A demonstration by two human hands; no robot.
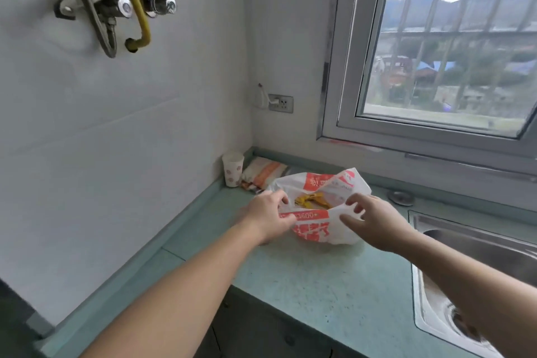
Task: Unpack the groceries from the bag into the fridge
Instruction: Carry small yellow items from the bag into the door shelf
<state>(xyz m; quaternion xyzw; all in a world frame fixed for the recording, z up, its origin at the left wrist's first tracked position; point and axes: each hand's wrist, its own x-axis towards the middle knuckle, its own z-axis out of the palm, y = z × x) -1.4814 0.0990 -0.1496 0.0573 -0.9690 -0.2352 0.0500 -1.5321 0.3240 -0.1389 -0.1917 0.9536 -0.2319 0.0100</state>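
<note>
A white plastic bag [319,229] with red print sits on the green countertop [313,279] near the back corner. Its mouth is spread wide, and yellow-orange packets [312,202] show inside. My left hand [268,216] grips the bag's left rim, fingers curled over the edge. My right hand [374,219] pinches the right rim, with the plastic stretched between its fingertips. No fridge is in view.
A paper cup [232,168] and an orange-and-white packet [263,173] stand in the corner behind the bag. A steel sink [476,256] lies to the right, a window [441,46] above it. A wall socket [280,103] and pipes with valves [122,3] hang on the wall.
</note>
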